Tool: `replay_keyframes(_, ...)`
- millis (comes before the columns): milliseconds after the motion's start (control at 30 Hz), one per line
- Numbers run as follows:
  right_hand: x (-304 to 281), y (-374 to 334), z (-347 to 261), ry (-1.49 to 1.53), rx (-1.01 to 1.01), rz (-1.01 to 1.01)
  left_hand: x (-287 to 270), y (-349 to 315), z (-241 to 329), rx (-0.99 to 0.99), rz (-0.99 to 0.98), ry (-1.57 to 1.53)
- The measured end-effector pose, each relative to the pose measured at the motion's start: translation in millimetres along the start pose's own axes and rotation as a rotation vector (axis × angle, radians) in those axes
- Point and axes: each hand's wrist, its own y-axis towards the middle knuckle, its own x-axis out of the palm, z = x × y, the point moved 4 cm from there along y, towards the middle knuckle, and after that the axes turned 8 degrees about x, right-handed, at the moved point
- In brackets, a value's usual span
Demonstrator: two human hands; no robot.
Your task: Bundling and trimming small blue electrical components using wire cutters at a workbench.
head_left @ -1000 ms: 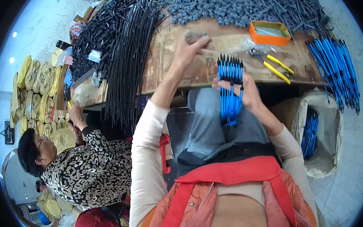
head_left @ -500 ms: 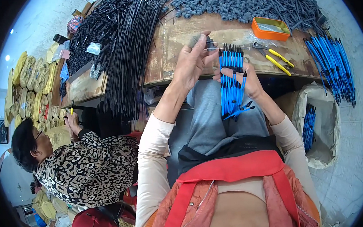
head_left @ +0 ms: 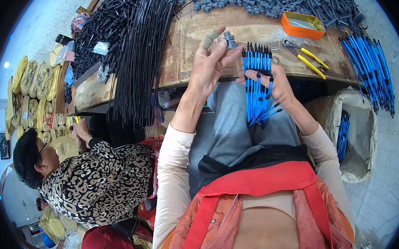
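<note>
Blue plastic tubes with black tips (head_left: pixel 257 82), a fanned bundle, stand upright in the right hand (head_left: pixel 270 81), fingers clasped round them; the left hand (head_left: pixel 209 62) has come back from the wooden bench (head_left: pixel 194 31), pinching a small grey ribbed connector (head_left: pixel 230 41) beside the tips, likely ready for fitting

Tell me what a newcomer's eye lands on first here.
The bundle of blue tubes, fanned upright in the right hand at centre. Beside it the left hand pinches a small grey fitting. Long black rods spill over the wooden table's left edge.
</note>
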Motion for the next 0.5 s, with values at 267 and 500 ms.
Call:
replay_keyframes(267,-1.9,-0.9,3.6,0.164,0.001,-0.086,2.3,1.9,-3.3,-0.005,-0.003,-0.064)
replay_keyframes(500,-1.1,-2.3,3.3,0.051,0.065,-0.007,3.3,3.8,-0.8,0.011,-0.027,-0.067)
